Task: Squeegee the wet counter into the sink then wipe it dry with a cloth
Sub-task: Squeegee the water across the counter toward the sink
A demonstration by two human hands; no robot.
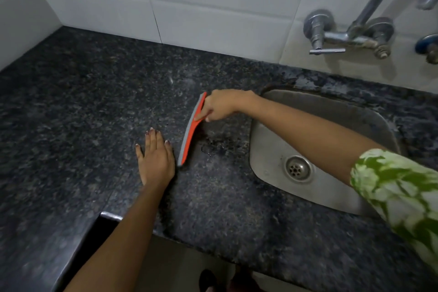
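An orange squeegee [189, 136] with a grey rubber blade stands on edge on the dark speckled granite counter [90, 111], running from far to near just left of the sink. My right hand [221, 105] grips its upper part, index finger stretched along the orange back. Small water beads and a wet patch [220, 146] lie between the blade and the steel sink [272, 144]. My left hand [155, 157] rests flat on the counter, fingers spread, right beside the blade's near end. No cloth is in view.
A chrome wall tap [348, 35] with a lever handle juts out over the sink's far side. White tiles back the counter. The counter's front edge has a notch [104, 218] at the lower left. A round drain [297, 168] sits in the sink bottom.
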